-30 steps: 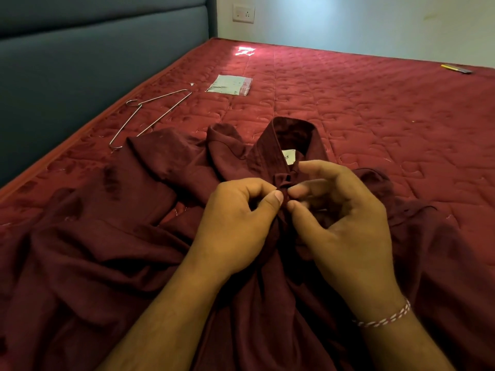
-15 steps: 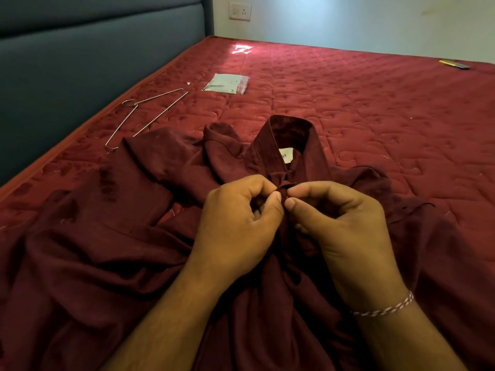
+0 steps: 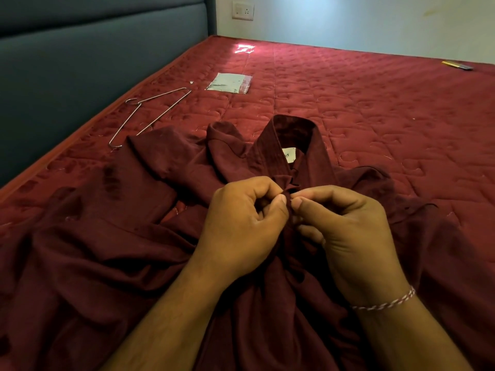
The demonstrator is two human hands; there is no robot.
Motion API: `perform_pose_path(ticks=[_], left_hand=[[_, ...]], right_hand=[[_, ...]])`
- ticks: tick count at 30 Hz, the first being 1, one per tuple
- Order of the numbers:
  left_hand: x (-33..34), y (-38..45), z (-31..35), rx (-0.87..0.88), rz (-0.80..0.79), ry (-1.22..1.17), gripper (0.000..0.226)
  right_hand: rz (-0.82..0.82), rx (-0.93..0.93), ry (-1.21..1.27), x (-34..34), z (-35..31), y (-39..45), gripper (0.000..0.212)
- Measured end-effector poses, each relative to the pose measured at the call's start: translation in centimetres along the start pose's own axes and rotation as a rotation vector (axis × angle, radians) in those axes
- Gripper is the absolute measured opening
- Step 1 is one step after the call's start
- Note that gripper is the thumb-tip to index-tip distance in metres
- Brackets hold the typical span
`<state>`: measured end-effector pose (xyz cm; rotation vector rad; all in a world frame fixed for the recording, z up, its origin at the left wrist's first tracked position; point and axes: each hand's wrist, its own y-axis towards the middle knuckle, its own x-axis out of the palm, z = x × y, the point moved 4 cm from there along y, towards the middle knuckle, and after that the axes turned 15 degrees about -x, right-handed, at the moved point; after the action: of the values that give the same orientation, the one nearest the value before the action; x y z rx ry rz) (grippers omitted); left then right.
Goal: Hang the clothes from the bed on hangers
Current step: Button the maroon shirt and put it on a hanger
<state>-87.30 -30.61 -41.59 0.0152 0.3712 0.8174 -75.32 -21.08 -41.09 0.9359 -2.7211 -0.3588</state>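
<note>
A dark maroon shirt (image 3: 112,236) lies spread and crumpled on the red quilted bed (image 3: 375,116), its collar standing up with a white label inside. My left hand (image 3: 241,223) and my right hand (image 3: 345,231) meet just below the collar, each pinching the shirt's front edge between thumb and forefinger. What lies between the fingertips is hidden by fabric. A thin metal wire hanger (image 3: 150,113) lies flat on the bed, beyond the shirt's left shoulder, away from both hands.
A small clear plastic packet (image 3: 230,83) lies on the bed past the hanger. A yellow and dark object (image 3: 456,65) sits at the far right edge. A grey padded headboard (image 3: 80,62) runs along the left. A wall socket (image 3: 242,10) is above.
My right hand's fingers have curled in from a looser pose and now pinch the shirt front against my left hand. Both hands have dropped slightly toward me.
</note>
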Motion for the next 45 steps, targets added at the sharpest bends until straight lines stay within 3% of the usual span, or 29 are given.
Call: perform_pose_path(ticks=[3,7,13,16,18,22,24,30,32,34,36,38,40,45], left_hand=[[0.2,0.1,-0.2,-0.012,-0.032,-0.081,0.018],[0.2,0.2,-0.4,-0.075,-0.068,-0.261,0.021],[1.1,-0.1,-0.9,-0.346,-0.164,-0.567,0.034],[1.6,-0.2,-1.0,-0.436,-0.233,-0.652,0.024],[1.6,-0.1,-1.0,-0.423,-0.232,-0.649,0.026],[1.4,0.3,-0.9,-0.275,-0.214,-0.519,0.020],[1.2,0.3,-1.0,-0.244,-0.190,-0.472,0.019],[0.4,0.2,-0.5,-0.300,-0.100,-0.550,0.022],[-0.1,0.5,-0.8,-0.315,-0.064,-0.566,0.023],[-0.6,0.8,-1.1,-0.343,-0.026,-0.556,0.026],[-1.3,0.9,-0.8,-0.360,-0.017,-0.493,0.024],[-2.1,1.0,-0.3,-0.323,-0.036,-0.322,0.020],[-3.1,1.2,0.4,-0.232,-0.081,-0.077,0.020],[-4.5,-0.3,0.6,-0.161,-0.470,0.540,0.027]], right_hand=[[0.000,0.003,0.057,0.1,0.1,0.0,0.009],[-0.015,-0.179,-0.029,0.3,-0.9,0.0,0.009],[-0.058,-0.611,-0.616,0.3,-1.7,-0.2,0.013],[-0.054,-0.736,-0.711,0.3,-1.8,-0.3,0.009],[-0.049,-0.694,-0.665,0.3,-1.9,-0.2,0.009],[-0.048,-0.053,0.062,0.1,-0.1,0.2,0.007],[-0.031,0.121,0.204,0.1,0.6,0.3,0.003],[-0.122,0.006,0.006,-0.3,-0.4,0.4,0.010],[-0.206,-0.069,-0.082,-0.5,-1.2,0.5,0.020],[-0.351,-0.118,-0.200,-0.5,-2.0,0.7,0.015],[-0.454,-0.202,-0.435,-1.2,-2.0,1.1,0.003],[-0.382,-0.261,-0.584,-2.6,-1.8,1.8,0.011],[-0.274,-0.229,-0.557,-3.9,-1.8,2.3,0.010],[-0.288,-0.118,-0.542,-4.5,-1.4,2.6,0.006]])
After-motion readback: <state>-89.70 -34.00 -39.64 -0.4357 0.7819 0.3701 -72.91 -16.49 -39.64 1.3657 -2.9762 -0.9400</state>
